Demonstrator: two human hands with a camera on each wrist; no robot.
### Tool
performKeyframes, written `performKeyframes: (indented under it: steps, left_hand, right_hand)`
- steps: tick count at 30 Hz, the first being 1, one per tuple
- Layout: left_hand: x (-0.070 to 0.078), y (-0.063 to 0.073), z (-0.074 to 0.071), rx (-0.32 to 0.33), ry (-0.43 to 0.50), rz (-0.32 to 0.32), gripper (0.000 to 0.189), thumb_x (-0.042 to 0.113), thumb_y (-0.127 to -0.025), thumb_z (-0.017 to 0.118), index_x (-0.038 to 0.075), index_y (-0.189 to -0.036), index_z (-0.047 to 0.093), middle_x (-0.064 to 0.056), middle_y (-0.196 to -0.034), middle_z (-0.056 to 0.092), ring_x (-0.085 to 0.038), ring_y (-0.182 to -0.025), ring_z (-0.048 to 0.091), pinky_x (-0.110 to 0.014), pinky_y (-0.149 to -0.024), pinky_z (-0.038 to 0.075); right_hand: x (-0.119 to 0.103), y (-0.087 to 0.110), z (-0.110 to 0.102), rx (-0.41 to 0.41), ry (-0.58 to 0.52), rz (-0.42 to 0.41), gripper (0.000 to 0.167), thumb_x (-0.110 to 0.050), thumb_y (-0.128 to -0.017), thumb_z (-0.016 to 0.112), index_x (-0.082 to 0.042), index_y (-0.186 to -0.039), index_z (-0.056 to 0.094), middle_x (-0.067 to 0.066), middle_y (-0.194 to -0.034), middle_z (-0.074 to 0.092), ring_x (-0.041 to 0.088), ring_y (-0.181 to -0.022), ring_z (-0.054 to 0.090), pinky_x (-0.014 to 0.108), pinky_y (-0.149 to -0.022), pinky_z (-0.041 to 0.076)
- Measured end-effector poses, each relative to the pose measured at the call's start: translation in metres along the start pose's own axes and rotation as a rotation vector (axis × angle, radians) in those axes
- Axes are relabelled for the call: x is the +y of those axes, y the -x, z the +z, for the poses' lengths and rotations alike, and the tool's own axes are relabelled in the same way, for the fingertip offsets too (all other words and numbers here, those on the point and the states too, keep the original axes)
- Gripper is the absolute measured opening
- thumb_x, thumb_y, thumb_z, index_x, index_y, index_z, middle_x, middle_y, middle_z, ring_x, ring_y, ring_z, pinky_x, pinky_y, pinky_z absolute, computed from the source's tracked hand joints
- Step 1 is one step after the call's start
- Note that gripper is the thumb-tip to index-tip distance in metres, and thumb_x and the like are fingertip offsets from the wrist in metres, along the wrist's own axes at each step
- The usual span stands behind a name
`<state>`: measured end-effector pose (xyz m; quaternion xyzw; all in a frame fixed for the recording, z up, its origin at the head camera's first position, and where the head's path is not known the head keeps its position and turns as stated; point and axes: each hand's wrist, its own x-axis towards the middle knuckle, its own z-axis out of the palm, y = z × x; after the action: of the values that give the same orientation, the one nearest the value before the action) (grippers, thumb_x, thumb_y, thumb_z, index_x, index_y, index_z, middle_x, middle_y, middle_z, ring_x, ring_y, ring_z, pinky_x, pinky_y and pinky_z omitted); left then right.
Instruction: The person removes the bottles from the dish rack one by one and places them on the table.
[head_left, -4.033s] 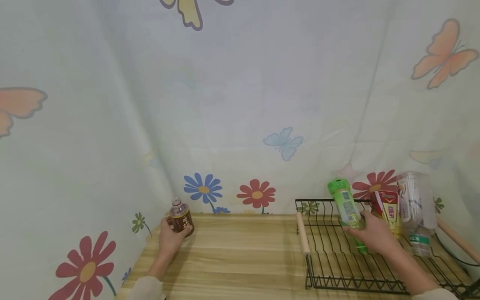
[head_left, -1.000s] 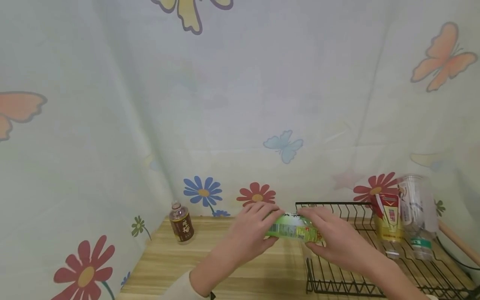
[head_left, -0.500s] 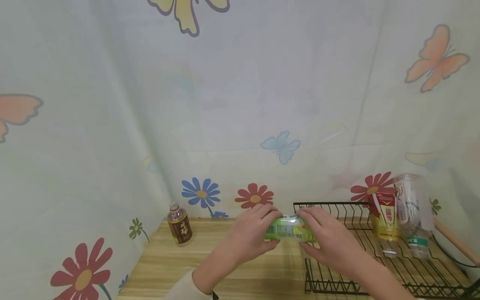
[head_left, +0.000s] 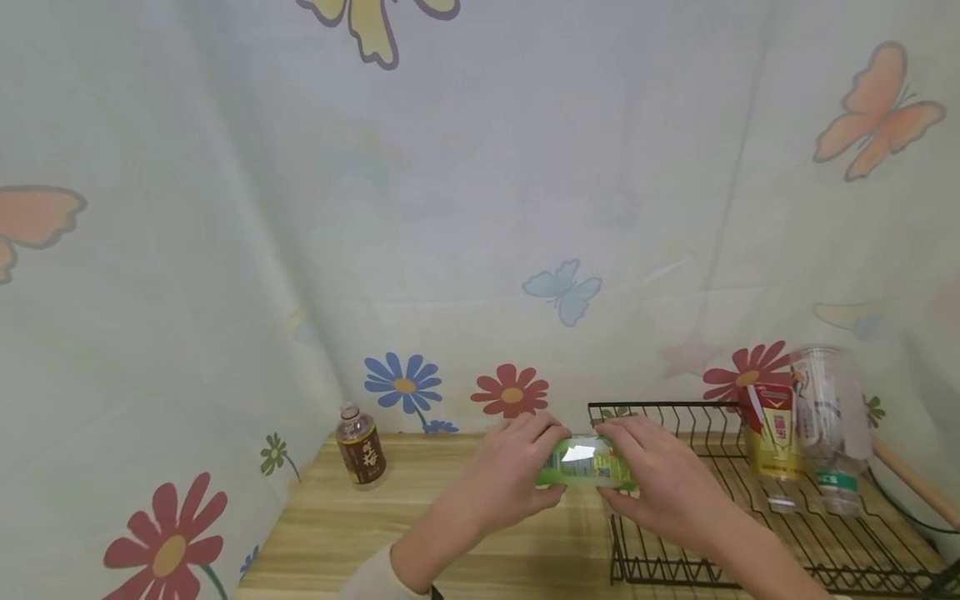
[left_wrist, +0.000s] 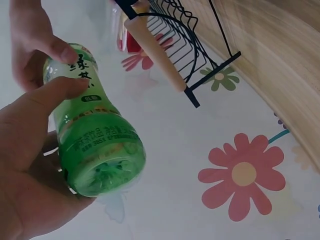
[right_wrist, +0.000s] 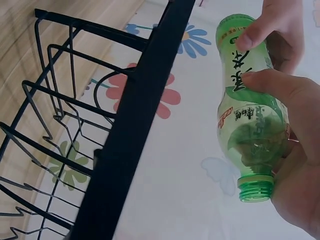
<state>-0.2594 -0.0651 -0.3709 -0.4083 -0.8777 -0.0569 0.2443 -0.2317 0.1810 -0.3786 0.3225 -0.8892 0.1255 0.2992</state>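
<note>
A green, see-through plastic drink bottle (head_left: 581, 463) is held sideways between both hands, above the table beside the rack. My left hand (head_left: 504, 467) grips the base end, its thumb lying along the label in the left wrist view. Around the neck end curls my right hand (head_left: 663, 475). In the right wrist view the bottle (right_wrist: 250, 115) shows its green threaded mouth with no cap on. Part of the label is hidden under the fingers. Away to the left, a small dark-labelled bottle (head_left: 362, 448) stands upright on the wooden table (head_left: 420, 517).
A black wire rack (head_left: 675, 573) with a wooden handle (left_wrist: 157, 52) stands on the right of the table. In it are a red and yellow package (head_left: 778, 433) and a clear plastic bottle (head_left: 821, 408). A patterned cloth (head_left: 465, 208) hangs behind.
Earlier my left hand was on the dark-labelled bottle and my right hand held the green bottle over the rack. Both hands have since come together on the green bottle, which has turned slightly.
</note>
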Motion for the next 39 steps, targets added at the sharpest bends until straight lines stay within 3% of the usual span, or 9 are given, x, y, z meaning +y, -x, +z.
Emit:
performKeyframes:
  steps: [10, 19, 28, 39]
  left_hand:
    - [0.008, 0.0, -0.001, 0.027, -0.029, -0.046, 0.07, 0.039, -0.078, 0.096, 0.017, -0.135, 0.063, 0.004, -0.128, 0.061, -0.015, -0.113, 0.056, -0.032, -0.098, 0.053]
    - [0.009, 0.002, 0.004, 0.023, -0.007, -0.041, 0.071, 0.045, -0.079, 0.095, 0.021, -0.137, 0.062, 0.006, -0.122, 0.059, -0.014, -0.11, 0.054, -0.028, -0.092, 0.051]
    - [0.01, 0.003, 0.004, 0.045, -0.032, -0.06, 0.067, 0.04, -0.079, 0.095, 0.022, -0.135, 0.064, 0.005, -0.123, 0.061, -0.015, -0.11, 0.054, -0.029, -0.091, 0.053]
    - [-0.005, 0.005, 0.005, 0.0, -0.027, -0.041, 0.068, 0.044, -0.08, 0.094, 0.022, -0.137, 0.064, 0.002, -0.124, 0.061, -0.017, -0.111, 0.057, -0.031, -0.095, 0.055]
  right_hand:
    - [0.003, -0.003, 0.0, 0.009, -0.019, -0.031, 0.072, -0.029, -0.072, 0.1, -0.012, -0.132, 0.063, 0.001, -0.128, 0.067, 0.016, -0.107, 0.064, 0.039, -0.084, 0.062]
    - [0.0, -0.001, 0.003, -0.018, -0.039, -0.024, 0.074, -0.027, -0.072, 0.1, -0.008, -0.133, 0.063, 0.005, -0.131, 0.066, 0.021, -0.115, 0.063, 0.042, -0.088, 0.062]
    - [-0.001, -0.002, 0.002, -0.033, -0.017, -0.039, 0.079, -0.029, -0.072, 0.1, -0.005, -0.136, 0.06, 0.009, -0.134, 0.064, 0.024, -0.117, 0.063, 0.043, -0.091, 0.062]
    - [-0.001, -0.004, -0.01, -0.091, -0.016, -0.037, 0.092, -0.039, -0.076, 0.097, -0.001, -0.148, 0.053, 0.014, -0.144, 0.058, 0.033, -0.127, 0.06, 0.052, -0.099, 0.058]
